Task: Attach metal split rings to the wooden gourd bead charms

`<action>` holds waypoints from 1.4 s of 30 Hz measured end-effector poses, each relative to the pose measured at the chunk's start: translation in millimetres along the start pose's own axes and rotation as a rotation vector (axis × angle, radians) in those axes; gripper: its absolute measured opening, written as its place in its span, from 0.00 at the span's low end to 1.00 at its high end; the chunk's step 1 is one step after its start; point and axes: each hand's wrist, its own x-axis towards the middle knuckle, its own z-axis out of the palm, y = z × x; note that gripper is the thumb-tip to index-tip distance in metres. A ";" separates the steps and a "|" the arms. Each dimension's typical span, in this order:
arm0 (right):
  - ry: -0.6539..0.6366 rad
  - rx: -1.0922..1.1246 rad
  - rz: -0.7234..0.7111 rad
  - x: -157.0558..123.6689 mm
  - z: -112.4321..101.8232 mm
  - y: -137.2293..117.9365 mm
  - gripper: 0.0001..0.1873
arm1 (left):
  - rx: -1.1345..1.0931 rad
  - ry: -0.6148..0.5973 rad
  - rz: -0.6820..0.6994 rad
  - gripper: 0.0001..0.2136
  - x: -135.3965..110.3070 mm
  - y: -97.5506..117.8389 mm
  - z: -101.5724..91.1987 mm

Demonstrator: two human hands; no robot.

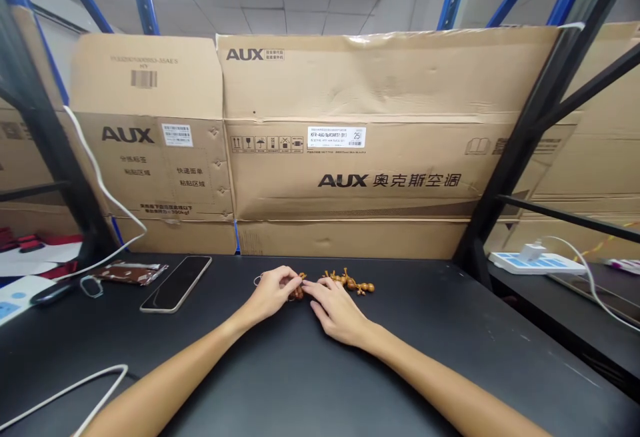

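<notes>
A string of small gold-brown gourd-shaped beads (350,282) lies on the black tabletop (310,384), just beyond my hands. My left hand (273,292) pinches a dark brown bead (297,294) at the near end of the string, and a thin thread loop (258,280) shows beyond its fingers. My right hand (337,310) rests on the table, its fingertips reaching the beads beside my left hand. Whether it grips them is hidden.
A black smartphone (176,284) and a torn brown packet (131,272) lie to the left, with a white cable (100,184) behind them. Cardboard AUX boxes (350,137) stand along the far edge between blue-and-black shelf uprights. A white power strip (535,260) sits right.
</notes>
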 end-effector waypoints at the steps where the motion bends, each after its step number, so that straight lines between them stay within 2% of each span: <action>1: 0.051 0.026 0.025 -0.3 0.4 1.2 0.19 | -0.017 -0.016 -0.023 0.13 -0.1 0.3 0.7; 3: 0.160 0.070 0.086 -0.5 0.1 3.4 0.17 | 0.038 -0.023 -0.024 0.13 -0.2 0.1 -0.7; 5: 0.216 0.085 0.109 -0.6 -1.1 3.9 0.15 | 0.174 -0.006 0.048 0.13 -0.4 -1.7 -4.8; 8: 0.160 0.018 0.062 -1.5 -2.2 1.5 0.17 | 0.399 -0.024 0.193 0.10 -2.0 -8.1 -12.2; 10: 0.094 -0.070 0.051 -2.4 -1.1 0.3 0.19 | 0.518 -0.047 0.233 0.10 -3.7 -13.9 -15.2; 14: 0.033 -0.184 0.113 -2.8 2.0 4.8 0.13 | 0.661 -0.061 0.210 0.12 -5.7 -23.6 -14.8; 19: 0.051 -0.259 0.172 1.1 0.8 17.8 0.11 | 0.772 0.027 0.129 0.17 -3.0 -34.9 -10.3; 22: 0.044 -0.292 0.227 2.9 1.7 24.2 0.13 | 0.791 0.003 0.039 0.20 0.1 -44.4 -9.4; 25: 0.028 -0.287 0.276 3.4 4.4 28.0 0.13 | 0.784 -0.025 0.015 0.20 3.4 -49.7 -10.6; 34: 0.035 -0.269 0.327 4.4 4.5 28.8 0.09 | 0.789 0.043 -0.004 0.15 4.3 -41.6 -13.6; 42: 0.091 -0.317 0.404 13.2 1.2 32.2 0.19 | 0.785 0.054 0.003 0.15 4.4 -43.5 -12.7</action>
